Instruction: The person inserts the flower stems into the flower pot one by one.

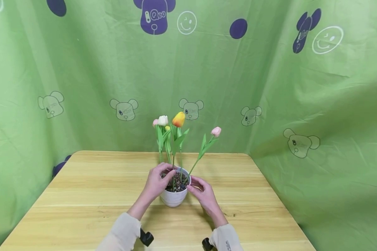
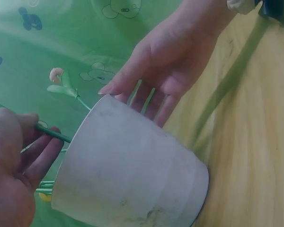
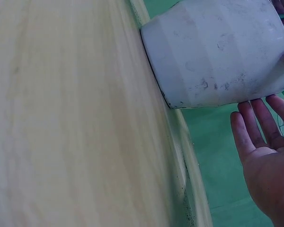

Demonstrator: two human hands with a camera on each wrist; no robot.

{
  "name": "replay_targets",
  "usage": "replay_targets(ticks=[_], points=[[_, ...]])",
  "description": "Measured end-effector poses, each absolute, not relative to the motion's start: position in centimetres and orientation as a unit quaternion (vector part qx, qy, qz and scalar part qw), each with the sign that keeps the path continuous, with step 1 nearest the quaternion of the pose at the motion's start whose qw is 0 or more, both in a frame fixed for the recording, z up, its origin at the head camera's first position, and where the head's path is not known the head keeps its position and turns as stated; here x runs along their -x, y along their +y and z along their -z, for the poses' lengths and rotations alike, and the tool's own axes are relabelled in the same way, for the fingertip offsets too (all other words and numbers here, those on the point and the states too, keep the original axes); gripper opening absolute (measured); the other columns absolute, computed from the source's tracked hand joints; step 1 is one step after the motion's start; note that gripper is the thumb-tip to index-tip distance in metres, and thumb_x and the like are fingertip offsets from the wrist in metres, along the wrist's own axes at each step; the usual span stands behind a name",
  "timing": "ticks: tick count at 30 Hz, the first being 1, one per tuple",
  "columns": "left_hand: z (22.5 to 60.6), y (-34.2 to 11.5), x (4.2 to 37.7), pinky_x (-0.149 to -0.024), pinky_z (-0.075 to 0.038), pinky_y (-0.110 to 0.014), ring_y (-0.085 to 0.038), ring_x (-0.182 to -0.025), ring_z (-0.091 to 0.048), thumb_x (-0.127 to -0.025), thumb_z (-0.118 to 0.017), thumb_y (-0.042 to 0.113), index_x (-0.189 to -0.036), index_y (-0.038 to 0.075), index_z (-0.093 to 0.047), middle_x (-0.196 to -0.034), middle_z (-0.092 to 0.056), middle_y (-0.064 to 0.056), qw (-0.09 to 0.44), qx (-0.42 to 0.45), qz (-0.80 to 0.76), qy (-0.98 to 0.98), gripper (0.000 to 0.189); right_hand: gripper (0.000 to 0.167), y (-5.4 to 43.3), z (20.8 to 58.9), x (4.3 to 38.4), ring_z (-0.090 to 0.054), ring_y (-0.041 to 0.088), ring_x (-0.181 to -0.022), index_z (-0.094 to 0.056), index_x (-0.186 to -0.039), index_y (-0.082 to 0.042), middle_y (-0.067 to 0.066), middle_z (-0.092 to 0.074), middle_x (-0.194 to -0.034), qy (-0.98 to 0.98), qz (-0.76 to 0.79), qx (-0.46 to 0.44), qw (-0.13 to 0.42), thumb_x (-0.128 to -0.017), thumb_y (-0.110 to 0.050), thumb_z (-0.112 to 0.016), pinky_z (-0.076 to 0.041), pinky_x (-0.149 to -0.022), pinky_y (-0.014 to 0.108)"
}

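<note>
A white flower pot of dark, grainy soil stands on the table, holding several artificial tulips. My left hand reaches over the pot's left side and pinches a green stem between thumb and fingers, low on the orange-yellow tulip. On the pot's right side, my right hand holds the wall near the rim, thumb toward the front and fingers along the outside. A pink tulip leans out to the right above this hand. White and other blooms cluster at the back left.
The pale wooden table spreads out on all sides of the pot. Behind it and along both sides hangs a green curtain printed with bears and smiley faces. Black wrist devices sit by the beige cuffs.
</note>
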State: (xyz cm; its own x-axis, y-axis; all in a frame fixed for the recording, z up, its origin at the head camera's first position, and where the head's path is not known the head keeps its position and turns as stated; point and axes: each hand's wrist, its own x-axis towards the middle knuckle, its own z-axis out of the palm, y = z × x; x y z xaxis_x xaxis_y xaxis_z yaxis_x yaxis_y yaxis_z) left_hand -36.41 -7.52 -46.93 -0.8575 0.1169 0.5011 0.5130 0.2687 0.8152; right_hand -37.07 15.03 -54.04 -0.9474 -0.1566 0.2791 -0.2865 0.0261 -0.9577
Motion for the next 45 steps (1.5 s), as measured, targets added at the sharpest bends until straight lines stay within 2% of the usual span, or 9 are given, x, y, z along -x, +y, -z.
replay_targets(ticks=[4,7,12,15,19,23,26,31,45], points=[[46.9,-7.7,36.6,-0.075,-0.065,-0.025,-0.033,-0.089,-0.074,-0.093,-0.073,0.001,-0.119,0.005,-0.072,-0.097,-0.074,-0.013,0.153,0.207,0.609,-0.750,0.027,0.048,14.9,54.0,37.1,-0.064,0.029,-0.122,-0.060,-0.138,0.004,0.024,-0.063,-0.138,-0.716,-0.680,-0.153,0.046,-0.093,-0.003,-0.074,-0.056,-0.103,0.024],[47.1,-7.7,36.6,-0.072,-0.065,-0.025,-0.037,-0.088,-0.073,-0.092,-0.073,-0.001,-0.118,0.002,-0.070,-0.095,-0.073,-0.012,0.136,0.211,0.615,-0.747,0.027,0.047,14.9,54.1,37.1,-0.064,0.026,-0.121,-0.060,-0.138,0.004,0.024,-0.063,-0.137,-0.715,-0.682,-0.149,0.044,-0.093,-0.002,-0.074,-0.056,-0.103,0.024],[47.5,-7.7,36.5,-0.071,-0.065,-0.026,-0.038,-0.087,-0.072,-0.092,-0.072,-0.001,-0.115,0.000,-0.070,-0.093,-0.072,-0.012,0.139,0.224,0.596,-0.758,0.024,0.048,14.9,54.1,37.0,-0.065,0.025,-0.120,-0.059,-0.138,0.004,0.024,-0.063,-0.137,-0.714,-0.682,-0.153,0.045,-0.093,-0.002,-0.074,-0.056,-0.103,0.023],[47.8,-7.6,36.5,-0.070,-0.064,-0.025,-0.033,-0.084,-0.072,-0.092,-0.073,-0.002,-0.113,0.000,-0.070,-0.091,-0.072,-0.011,0.145,0.228,0.589,-0.761,0.022,0.049,14.9,54.1,37.0,-0.065,0.025,-0.120,-0.059,-0.139,0.004,0.024,-0.063,-0.137,-0.715,-0.681,-0.153,0.049,-0.093,-0.003,-0.074,-0.056,-0.103,0.023],[48.6,-7.5,36.5,-0.069,-0.063,-0.022,-0.020,-0.079,-0.070,-0.090,-0.074,-0.001,-0.112,0.004,-0.072,-0.088,-0.072,-0.007,0.149,0.230,0.574,-0.772,0.023,0.049,14.9,54.3,37.0,-0.065,0.025,-0.119,-0.059,-0.138,0.005,0.025,-0.063,-0.137,-0.716,-0.679,-0.153,0.049,-0.093,-0.003,-0.074,-0.056,-0.103,0.023],[49.1,-7.2,36.6,-0.072,-0.063,-0.023,-0.014,-0.077,-0.069,-0.089,-0.076,0.000,-0.111,0.007,-0.073,-0.087,-0.073,-0.005,0.170,0.251,0.536,-0.788,0.024,0.048,15.0,54.3,36.9,-0.065,0.022,-0.118,-0.059,-0.138,0.006,0.026,-0.063,-0.136,-0.714,-0.680,-0.155,0.049,-0.093,-0.002,-0.074,-0.056,-0.103,0.023],[49.4,-7.1,36.6,-0.075,-0.063,-0.025,-0.014,-0.078,-0.069,-0.088,-0.077,-0.001,-0.110,0.007,-0.073,-0.088,-0.074,-0.006,0.185,0.267,0.515,-0.793,0.024,0.049,15.0,54.4,36.9,-0.066,0.020,-0.117,-0.059,-0.138,0.006,0.027,-0.063,-0.136,-0.711,-0.684,-0.155,0.049,-0.092,-0.003,-0.075,-0.056,-0.103,0.023],[49.5,-7.0,36.8,-0.072,-0.062,-0.024,-0.014,-0.078,-0.068,-0.087,-0.077,-0.001,-0.108,0.009,-0.073,-0.086,-0.074,-0.005,0.195,0.277,0.484,-0.807,0.024,0.049,15.0,54.4,36.8,-0.065,0.021,-0.118,-0.058,-0.139,0.008,0.029,-0.062,-0.136,-0.709,-0.687,-0.153,0.047,-0.093,-0.002,-0.074,-0.055,-0.102,0.021],[49.1,-7.4,36.9,-0.071,-0.060,-0.023,-0.009,-0.074,-0.064,-0.087,-0.079,0.004,-0.107,0.009,-0.072,-0.081,-0.069,0.001,0.176,0.274,0.461,-0.825,0.022,0.049,15.1,53.7,37.2,-0.063,0.039,-0.125,-0.060,-0.138,0.003,0.025,-0.065,-0.134,-0.720,-0.678,-0.144,0.040,-0.092,-0.004,-0.076,-0.055,-0.103,0.021]])
